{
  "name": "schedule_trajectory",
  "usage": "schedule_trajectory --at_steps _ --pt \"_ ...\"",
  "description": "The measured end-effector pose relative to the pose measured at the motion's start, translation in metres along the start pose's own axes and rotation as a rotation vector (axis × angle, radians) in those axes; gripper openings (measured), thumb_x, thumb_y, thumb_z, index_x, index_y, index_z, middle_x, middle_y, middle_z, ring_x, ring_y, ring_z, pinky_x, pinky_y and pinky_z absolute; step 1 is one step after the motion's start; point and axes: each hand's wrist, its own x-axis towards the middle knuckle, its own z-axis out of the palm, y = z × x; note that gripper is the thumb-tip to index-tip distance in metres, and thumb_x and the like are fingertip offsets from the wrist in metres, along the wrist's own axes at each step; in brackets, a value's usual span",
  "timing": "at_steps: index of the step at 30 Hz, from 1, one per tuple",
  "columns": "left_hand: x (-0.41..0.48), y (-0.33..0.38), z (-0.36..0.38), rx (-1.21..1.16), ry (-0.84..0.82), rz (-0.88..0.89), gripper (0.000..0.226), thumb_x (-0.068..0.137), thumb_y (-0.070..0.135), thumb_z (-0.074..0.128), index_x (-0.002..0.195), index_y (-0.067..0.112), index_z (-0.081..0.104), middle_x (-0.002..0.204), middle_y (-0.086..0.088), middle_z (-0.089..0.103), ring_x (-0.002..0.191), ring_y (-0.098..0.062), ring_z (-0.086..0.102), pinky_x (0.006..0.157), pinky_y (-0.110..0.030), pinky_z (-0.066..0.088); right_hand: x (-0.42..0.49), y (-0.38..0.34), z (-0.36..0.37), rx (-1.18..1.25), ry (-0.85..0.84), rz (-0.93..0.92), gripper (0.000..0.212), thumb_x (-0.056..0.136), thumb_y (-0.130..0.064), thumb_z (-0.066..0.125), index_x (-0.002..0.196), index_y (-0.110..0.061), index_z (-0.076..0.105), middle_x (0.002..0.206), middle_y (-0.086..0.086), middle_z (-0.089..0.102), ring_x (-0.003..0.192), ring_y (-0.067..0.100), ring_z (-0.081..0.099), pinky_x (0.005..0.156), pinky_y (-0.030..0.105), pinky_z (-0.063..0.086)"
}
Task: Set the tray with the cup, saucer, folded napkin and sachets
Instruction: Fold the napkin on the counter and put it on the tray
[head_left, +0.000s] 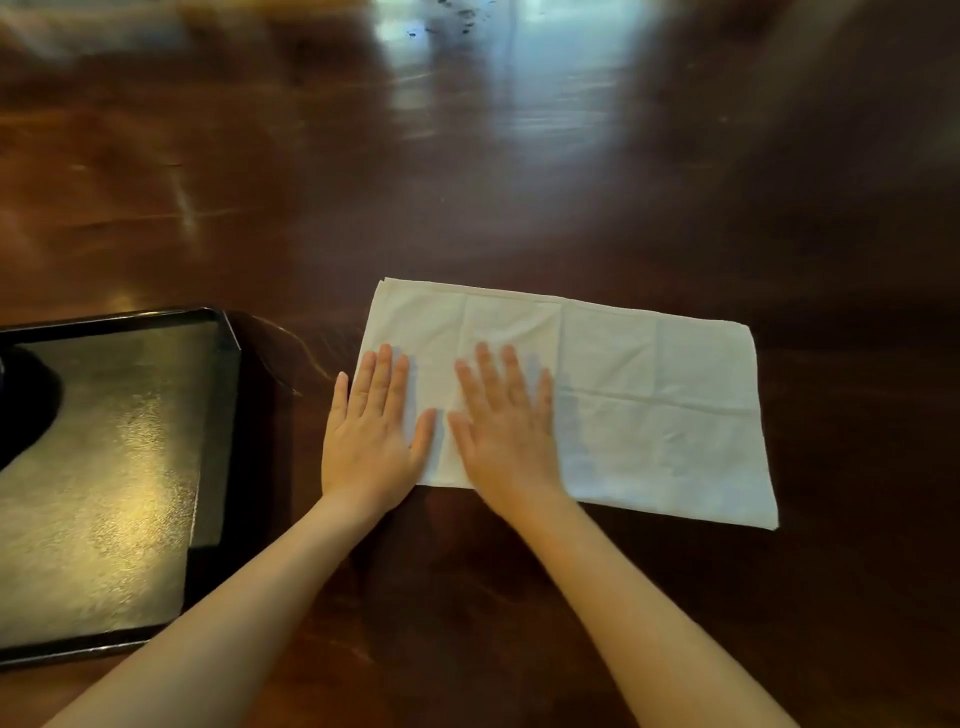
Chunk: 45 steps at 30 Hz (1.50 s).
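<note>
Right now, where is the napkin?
Head view: the white napkin lies on the table, right of the black tray, its left end under left hand and right hand.

one napkin (613, 395), one tray (215, 431), two hands, left hand (371, 431), right hand (506, 431)

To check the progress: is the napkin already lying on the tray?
No, the napkin lies on the table beside the tray, with left hand and right hand flat on it.
</note>
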Motion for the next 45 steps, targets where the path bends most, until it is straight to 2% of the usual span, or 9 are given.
schedule_trajectory --at_steps 4,16,26,29,33,36,38,41,45 --pt "-0.001 0.001 -0.001 -0.018 0.006 0.008 0.069 0.089 0.058 0.002 0.146 0.022 -0.006 0.156 0.002 -0.009 0.143 -0.011 -0.011 0.118 -0.037 -0.004 -0.008 0.005 0.008 -0.028 -0.07 0.008 0.057 0.095 -0.047 0.014 0.148 -0.03 0.001 0.159 -0.004 -0.005 0.144 0.019 -0.015 0.114 0.05 -0.011" --pt "0.0 -0.006 -0.005 -0.03 -0.041 0.085 0.068 0.087 0.062 0.001 0.143 0.025 -0.011 0.154 0.004 -0.013 0.143 -0.012 -0.014 0.117 -0.037 -0.009 -0.077 0.165 -0.029 -0.101 -0.144 0.348 0.063 0.084 -0.059 -0.003 0.142 -0.035 -0.016 0.156 -0.004 -0.015 0.142 0.016 -0.018 0.116 0.036 -0.01" --pt "-0.011 -0.044 -0.026 0.255 -0.139 0.803 0.073 0.092 0.062 0.018 0.149 0.017 0.012 0.156 -0.009 0.01 0.144 -0.02 -0.007 0.116 -0.034 -0.006 -0.106 0.198 -0.054 0.01 -0.347 -0.031 0.084 0.078 -0.069 0.025 0.144 -0.033 -0.013 0.152 -0.012 -0.024 0.138 0.003 -0.029 0.113 0.028 -0.02" --pt "-0.013 -0.046 -0.03 0.256 -0.121 0.844 0.06 0.098 0.041 0.024 0.148 0.012 0.01 0.151 -0.015 0.028 0.143 -0.02 -0.017 0.117 -0.034 -0.002 -0.12 0.195 -0.061 -0.077 -0.304 -0.072 0.082 0.085 -0.05 0.052 0.146 -0.026 0.003 0.156 -0.002 -0.004 0.145 0.013 -0.008 0.119 0.035 -0.002" --pt "-0.014 -0.052 -0.026 0.288 -0.094 0.876 0.089 0.08 0.0 0.053 0.146 0.007 -0.007 0.145 -0.02 0.038 0.141 -0.023 -0.023 0.116 -0.038 -0.002 -0.13 0.194 -0.063 -0.242 -0.152 -0.142 0.072 0.063 -0.006 0.078 0.129 0.002 0.05 0.133 0.023 0.051 0.124 0.037 0.049 0.098 0.049 0.044" --pt "-0.016 -0.05 -0.029 0.253 -0.029 0.882 0.086 0.061 -0.008 0.069 0.139 0.0 0.033 0.139 -0.019 0.045 0.144 -0.02 -0.01 0.116 -0.033 0.002 -0.131 0.196 -0.06 -0.261 -0.126 -0.146 0.074 0.057 0.001 0.078 0.127 0.004 0.052 0.131 0.024 0.053 0.122 0.038 0.05 0.096 0.05 0.046" --pt "-0.018 -0.049 -0.034 0.233 -0.05 0.846 0.088 0.051 -0.008 0.079 0.131 0.001 0.046 0.135 -0.017 0.051 0.14 -0.024 0.023 0.11 -0.033 0.026 -0.132 0.197 -0.06 -0.214 -0.094 -0.122 0.076 0.058 0.002 0.077 0.129 0.002 0.05 0.134 0.02 0.052 0.126 0.035 0.047 0.101 0.047 0.039" --pt "-0.017 -0.056 -0.041 0.144 -0.064 0.783 0.081 0.053 -0.011 0.08 0.128 0.004 0.053 0.133 -0.012 0.054 0.125 -0.023 0.043 0.096 -0.037 0.035 -0.132 0.197 -0.061 -0.139 -0.057 -0.094 0.07 0.065 -0.005 0.077 0.13 0.0 0.05 0.137 0.017 0.05 0.129 0.03 0.044 0.105 0.042 0.029" --pt "-0.007 -0.063 -0.057 -0.187 -0.188 0.664 0.058 0.077 -0.006 0.067 0.128 0.017 0.053 0.135 0.009 0.048 0.125 -0.009 0.045 0.105 -0.033 0.036 -0.13 0.193 -0.062 -0.112 -0.039 -0.101 0.064 0.067 -0.023 0.08 0.122 0.0 0.058 0.129 0.017 0.057 0.122 0.03 0.053 0.101 0.042 0.043"
